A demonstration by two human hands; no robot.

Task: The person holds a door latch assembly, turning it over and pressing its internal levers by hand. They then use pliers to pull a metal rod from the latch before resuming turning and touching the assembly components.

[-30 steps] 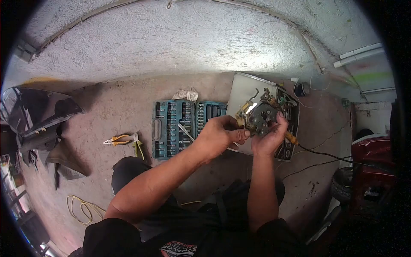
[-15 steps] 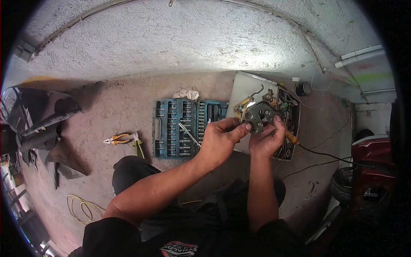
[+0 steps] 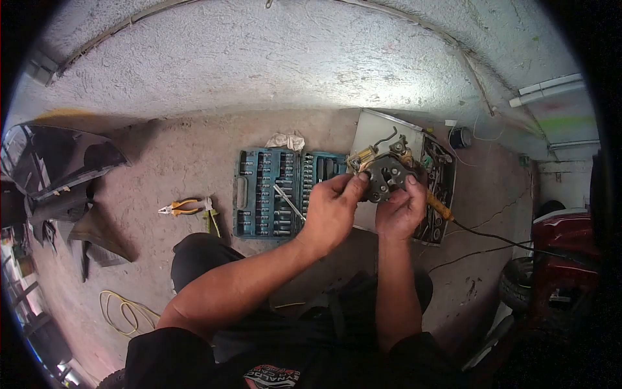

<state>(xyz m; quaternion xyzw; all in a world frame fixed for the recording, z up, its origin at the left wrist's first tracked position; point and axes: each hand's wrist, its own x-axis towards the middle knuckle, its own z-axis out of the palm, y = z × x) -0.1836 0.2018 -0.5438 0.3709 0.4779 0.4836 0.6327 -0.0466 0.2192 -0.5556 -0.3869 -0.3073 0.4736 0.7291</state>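
A car door latch point(image 3: 387, 176) is held up in front of me, with a dark plate, brassy metal brackets and a bent rod at its top. My left hand point(image 3: 330, 209) grips its left edge, the thumb on the dark plate. On the lower right side, my right hand point(image 3: 403, 212) is closed round it, the thumb pressed near the plate's edge. Behind the latch lies a metal toolbox point(image 3: 369, 133) with loose tools in its right part. To the left of it, a blue socket set case point(image 3: 245, 223) lies spread on the floor.
Orange-handled pliers point(image 3: 184, 206) and a yellow-green tool point(image 3: 212, 223) lie left of the case. A crumpled white rag point(image 3: 285, 141) is behind it. An orange-handled lead point(image 3: 440, 209) runs right, towards red bodywork point(image 3: 564, 236) and a tyre point(image 3: 516, 285). Dark panels point(image 3: 65, 162) lie left.
The latch has tilted and shifted slightly left and down in my hands. My left thumb has moved up along the plate. Both hands keep their hold.
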